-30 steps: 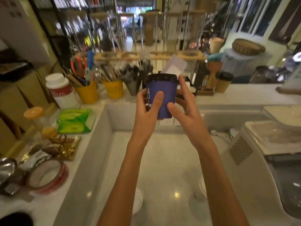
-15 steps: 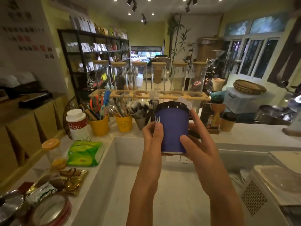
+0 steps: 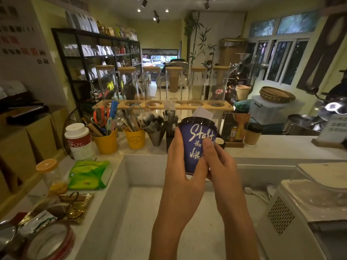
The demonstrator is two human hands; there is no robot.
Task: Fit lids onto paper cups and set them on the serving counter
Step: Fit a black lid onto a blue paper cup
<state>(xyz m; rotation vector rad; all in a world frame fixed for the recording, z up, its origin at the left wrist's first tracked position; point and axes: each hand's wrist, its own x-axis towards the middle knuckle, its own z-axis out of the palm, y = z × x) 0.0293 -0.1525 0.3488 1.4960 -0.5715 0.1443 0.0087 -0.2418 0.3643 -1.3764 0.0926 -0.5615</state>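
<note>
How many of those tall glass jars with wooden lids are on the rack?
6, in one row on the wooden rack behind the counter, at and. None seems hidden.

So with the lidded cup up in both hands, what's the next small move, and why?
Probably carry the cup forward and set it on the counter. Its lid already looks seated, both the left hand and right hand hold it, and bare counter lies just beyond.

Purple paper cup [image 3: 195, 145]: lettering partly covered by right hand [image 3: 218, 166] thumb; cup base hidden behind both palms.
</note>
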